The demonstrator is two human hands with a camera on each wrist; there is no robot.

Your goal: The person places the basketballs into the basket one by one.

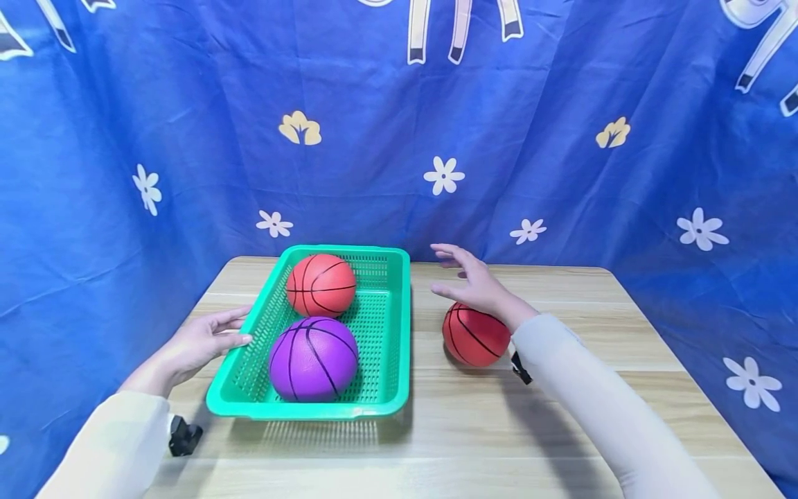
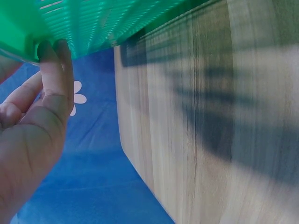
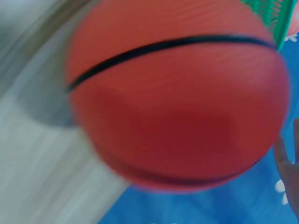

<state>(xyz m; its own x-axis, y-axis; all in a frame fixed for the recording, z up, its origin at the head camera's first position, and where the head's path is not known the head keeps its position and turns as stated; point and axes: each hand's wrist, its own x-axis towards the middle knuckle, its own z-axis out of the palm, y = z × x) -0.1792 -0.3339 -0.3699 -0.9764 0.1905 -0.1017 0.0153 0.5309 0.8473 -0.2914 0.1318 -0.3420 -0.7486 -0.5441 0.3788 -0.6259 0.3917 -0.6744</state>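
A green plastic basket (image 1: 404,333) stands on the left half of the table, holding a red toy basketball (image 1: 321,285) at the back and a purple one (image 1: 314,360) in front. My left hand (image 1: 193,350) pinches the basket's left rim, thumb on top; in the left wrist view its fingers (image 2: 55,77) lie along the outer side under the rim. My right hand (image 1: 476,283), fingers spread and slightly bent, is over the far side of another red basketball (image 1: 474,339), right of the basket. That ball fills much of the right wrist view, with the hand's fingers at the right edge.
The pale wooden table (image 1: 580,312) extends right and in front of the basket. A blue curtain (image 1: 374,159) with white flowers hangs behind the table and along both sides. Black wrist devices (image 1: 185,435) show at both sleeves.
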